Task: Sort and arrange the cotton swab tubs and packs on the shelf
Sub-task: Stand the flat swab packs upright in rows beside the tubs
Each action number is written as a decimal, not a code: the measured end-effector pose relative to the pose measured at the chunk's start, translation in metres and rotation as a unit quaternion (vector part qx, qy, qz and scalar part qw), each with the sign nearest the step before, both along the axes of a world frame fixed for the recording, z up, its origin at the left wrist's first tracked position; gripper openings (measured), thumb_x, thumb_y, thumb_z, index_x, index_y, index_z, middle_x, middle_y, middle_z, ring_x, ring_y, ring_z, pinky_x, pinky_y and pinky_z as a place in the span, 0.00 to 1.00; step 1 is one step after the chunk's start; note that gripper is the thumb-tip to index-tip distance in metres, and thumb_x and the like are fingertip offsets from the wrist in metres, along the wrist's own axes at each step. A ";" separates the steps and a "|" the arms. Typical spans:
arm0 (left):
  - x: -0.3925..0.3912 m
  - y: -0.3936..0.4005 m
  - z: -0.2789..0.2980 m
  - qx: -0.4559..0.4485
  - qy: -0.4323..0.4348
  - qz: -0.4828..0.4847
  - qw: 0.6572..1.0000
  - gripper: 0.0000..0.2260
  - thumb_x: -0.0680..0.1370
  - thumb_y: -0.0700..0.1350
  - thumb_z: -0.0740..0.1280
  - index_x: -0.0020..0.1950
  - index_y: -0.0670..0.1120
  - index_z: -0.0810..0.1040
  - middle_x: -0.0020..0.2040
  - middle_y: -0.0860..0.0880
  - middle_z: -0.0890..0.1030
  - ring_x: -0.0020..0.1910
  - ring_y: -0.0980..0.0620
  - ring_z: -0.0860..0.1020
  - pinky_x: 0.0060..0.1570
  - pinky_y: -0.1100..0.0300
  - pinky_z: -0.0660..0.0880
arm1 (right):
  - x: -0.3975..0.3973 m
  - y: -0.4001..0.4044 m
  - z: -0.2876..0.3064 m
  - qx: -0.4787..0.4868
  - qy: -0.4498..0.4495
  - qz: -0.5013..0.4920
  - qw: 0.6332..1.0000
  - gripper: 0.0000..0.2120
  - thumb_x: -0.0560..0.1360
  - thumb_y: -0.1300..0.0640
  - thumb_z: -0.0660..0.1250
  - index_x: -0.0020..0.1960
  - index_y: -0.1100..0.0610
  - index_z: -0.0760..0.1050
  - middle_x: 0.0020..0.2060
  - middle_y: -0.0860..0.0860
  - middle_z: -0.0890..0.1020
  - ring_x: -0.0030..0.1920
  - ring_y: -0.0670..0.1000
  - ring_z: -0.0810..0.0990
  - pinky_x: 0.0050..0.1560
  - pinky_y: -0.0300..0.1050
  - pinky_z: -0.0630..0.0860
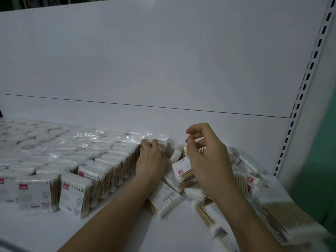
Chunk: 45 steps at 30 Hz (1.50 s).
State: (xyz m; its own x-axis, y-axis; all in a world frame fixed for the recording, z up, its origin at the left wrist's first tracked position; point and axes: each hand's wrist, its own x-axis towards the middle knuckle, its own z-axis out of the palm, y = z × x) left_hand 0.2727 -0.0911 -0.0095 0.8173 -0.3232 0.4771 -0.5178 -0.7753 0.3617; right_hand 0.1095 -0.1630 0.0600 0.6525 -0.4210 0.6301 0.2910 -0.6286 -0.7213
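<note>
packs (182, 171) lay loose just under the right hand (205, 157), its grip loosely curled and holding nothing, while the left hand (151, 159) gripped the upright row's end (116, 160).

Both forearms bare, entering from bottom of frame toward centre. Left hand (151, 159) just left of centre, palm down, fingers curled forward over something. Right hand (205, 153) right of centre, raised, fingers loosely curled, thumb and forefinger near each other, nothing plainly held.
</note>
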 end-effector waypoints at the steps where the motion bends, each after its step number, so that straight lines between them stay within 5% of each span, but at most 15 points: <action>1: 0.000 0.001 0.001 -0.013 -0.005 -0.014 1.000 0.19 0.79 0.49 0.65 0.65 0.41 0.66 0.62 0.41 0.63 0.58 0.40 0.72 0.47 0.55 0.72 | 0.001 -0.002 -0.001 -0.001 0.005 -0.004 1.000 0.09 0.81 0.58 0.60 0.51 0.43 0.71 0.44 0.40 0.77 0.43 0.41 0.78 0.34 0.35 0.75; 6: -0.014 0.015 0.025 -0.019 0.045 -0.060 0.997 0.23 0.79 0.51 0.63 0.72 0.47 0.63 0.66 0.43 0.67 0.62 0.41 0.72 0.50 0.54 0.71 | 0.006 -0.015 -0.011 -0.031 0.090 -0.036 0.995 0.10 0.81 0.59 0.61 0.58 0.46 0.68 0.43 0.44 0.77 0.34 0.44 0.75 0.35 0.37 0.69; 12: -0.060 0.064 0.057 0.183 0.220 -0.143 0.947 0.32 0.74 0.67 0.64 0.70 0.46 0.70 0.60 0.50 0.78 0.54 0.52 0.79 0.54 0.58 0.76 | 0.004 -0.019 -0.009 -0.045 0.102 -0.040 0.993 0.10 0.80 0.59 0.61 0.58 0.46 0.68 0.42 0.44 0.77 0.35 0.48 0.76 0.38 0.47 0.75; 17: -0.087 0.071 0.046 0.274 0.220 -0.145 0.925 0.37 0.67 0.70 0.69 0.68 0.49 0.68 0.61 0.51 0.75 0.52 0.52 0.76 0.53 0.55 0.76 | 0.004 -0.015 -0.006 -0.059 0.110 -0.047 0.991 0.08 0.81 0.58 0.61 0.58 0.47 0.69 0.42 0.44 0.77 0.38 0.47 0.78 0.38 0.45 0.74; 20: -0.092 0.072 0.046 0.156 0.201 -0.134 0.958 0.33 0.70 0.63 0.71 0.68 0.46 0.69 0.61 0.48 0.76 0.55 0.49 0.77 0.53 0.58 0.74 | 0.003 -0.012 -0.008 -0.075 0.131 -0.046 0.987 0.08 0.81 0.58 0.60 0.58 0.48 0.70 0.41 0.43 0.77 0.36 0.44 0.78 0.37 0.43 0.73; 22: -0.090 0.074 0.051 -0.031 0.200 -0.144 0.969 0.33 0.69 0.63 0.69 0.67 0.47 0.70 0.59 0.47 0.78 0.54 0.47 0.79 0.54 0.52 0.78 | 0.003 -0.008 -0.008 -0.056 0.138 -0.019 0.989 0.06 0.82 0.56 0.60 0.58 0.48 0.71 0.43 0.43 0.77 0.37 0.44 0.78 0.37 0.42 0.73; 23: -0.087 0.075 0.054 -0.155 0.216 -0.152 0.952 0.29 0.69 0.63 0.68 0.64 0.48 0.72 0.58 0.47 0.79 0.52 0.47 0.81 0.51 0.49 0.80 | 0.003 -0.006 -0.007 -0.032 0.143 0.010 0.989 0.06 0.82 0.53 0.60 0.58 0.47 0.71 0.45 0.42 0.78 0.40 0.44 0.80 0.39 0.41 0.75; 25: -0.087 0.074 0.063 -0.355 0.303 -0.180 0.866 0.20 0.75 0.58 0.69 0.60 0.47 0.74 0.55 0.44 0.81 0.48 0.48 0.83 0.44 0.50 0.82 | 0.003 0.000 -0.005 0.025 0.160 0.099 0.982 0.10 0.80 0.45 0.62 0.61 0.44 0.70 0.49 0.40 0.78 0.47 0.42 0.80 0.44 0.41 0.79; 27: -0.090 0.072 0.071 -0.409 0.400 -0.232 0.787 0.19 0.79 0.56 0.64 0.61 0.43 0.76 0.54 0.42 0.83 0.51 0.46 0.84 0.50 0.50 0.81 | 0.003 0.007 -0.006 0.027 0.170 0.157 0.973 0.15 0.77 0.42 0.65 0.63 0.42 0.69 0.52 0.38 0.78 0.50 0.39 0.79 0.48 0.39 0.78; 29: -0.096 0.071 0.076 -0.402 0.438 -0.277 0.755 0.22 0.81 0.58 0.60 0.60 0.41 0.80 0.52 0.43 0.85 0.52 0.46 0.84 0.55 0.50 0.80 | 0.005 0.011 -0.009 -0.003 0.129 0.155 0.980 0.11 0.77 0.46 0.67 0.58 0.43 0.72 0.48 0.38 0.81 0.49 0.37 0.79 0.46 0.33 0.77; 31: -0.100 0.070 0.080 -0.371 0.427 -0.271 0.779 0.25 0.79 0.63 0.58 0.58 0.44 0.80 0.52 0.44 0.84 0.52 0.46 0.84 0.53 0.51 0.80 | 0.005 0.012 -0.008 0.022 0.081 0.130 0.988 0.03 0.79 0.51 0.67 0.52 0.44 0.75 0.44 0.39 0.82 0.46 0.38 0.81 0.44 0.34 0.78; 33: -0.099 0.071 0.083 -0.323 0.368 -0.224 0.842 0.26 0.75 0.67 0.60 0.62 0.49 0.76 0.54 0.48 0.80 0.53 0.49 0.81 0.53 0.50 0.80 | 0.005 0.006 -0.007 0.078 0.062 0.108 0.989 0.03 0.80 0.54 0.66 0.50 0.46 0.77 0.44 0.43 0.84 0.45 0.44 0.84 0.48 0.46 0.82; 36: -0.092 0.073 0.085 -0.244 0.174 -0.171 0.939 0.34 0.70 0.58 0.74 0.72 0.54 0.64 0.63 0.53 0.69 0.58 0.54 0.74 0.54 0.57 0.76 | 0.005 -0.005 -0.008 0.120 0.088 0.114 0.982 0.06 0.81 0.56 0.65 0.50 0.47 0.79 0.44 0.44 0.86 0.46 0.44 0.85 0.49 0.46 0.81; 40: -0.089 0.070 0.095 -0.148 0.118 -0.237 0.953 0.30 0.69 0.48 0.76 0.68 0.59 0.69 0.63 0.53 0.69 0.53 0.56 0.75 0.37 0.71 0.73 | 0.005 -0.009 -0.011 0.125 0.125 0.125 0.976 0.05 0.82 0.57 0.63 0.53 0.51 0.78 0.45 0.47 0.86 0.46 0.48 0.85 0.42 0.38 0.80; 45: -0.077 0.066 0.118 -0.009 0.084 -0.248 0.965 0.23 0.72 0.44 0.75 0.66 0.55 0.76 0.58 0.55 0.79 0.52 0.54 0.78 0.48 0.65 0.74 | 0.001 -0.011 -0.006 0.074 0.153 0.136 0.976 0.09 0.83 0.55 0.60 0.54 0.44 0.77 0.46 0.44 0.86 0.48 0.44 0.84 0.51 0.44 0.81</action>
State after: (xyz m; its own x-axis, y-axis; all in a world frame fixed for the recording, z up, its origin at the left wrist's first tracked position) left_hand 0.1958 -0.0247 0.1088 0.6305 -0.6868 0.3616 -0.7566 -0.4399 0.4838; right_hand 0.1105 -0.1745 0.0543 0.9006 -0.2779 0.3342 0.1894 -0.4412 -0.8772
